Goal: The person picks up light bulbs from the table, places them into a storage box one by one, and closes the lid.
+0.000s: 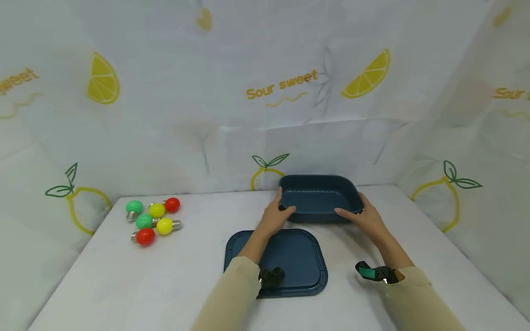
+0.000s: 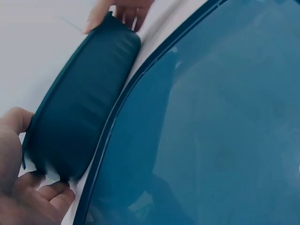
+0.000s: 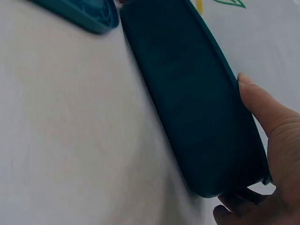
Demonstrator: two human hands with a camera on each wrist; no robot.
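Both hands hold a dark blue rectangular box (image 1: 319, 198) by its two short ends, near the back of the table. My left hand (image 1: 274, 216) grips the left end, thumb over the rim and fingers curled under, as the left wrist view shows. At the other end my right hand (image 1: 367, 220) grips with its thumb on the rim and fingers beneath. The inside of the box shows bare in the head view. In front of it lies a matching dark blue lid (image 1: 291, 262), partly covered by the left forearm.
At the back left of the white table (image 1: 186, 285) lie several toy light bulbs: red (image 1: 145, 236), yellow (image 1: 164, 225) and green (image 1: 134, 207). A white sheet (image 1: 232, 59) with lemon prints hangs behind and at the sides. Each wrist wears a black strap (image 1: 377, 272).
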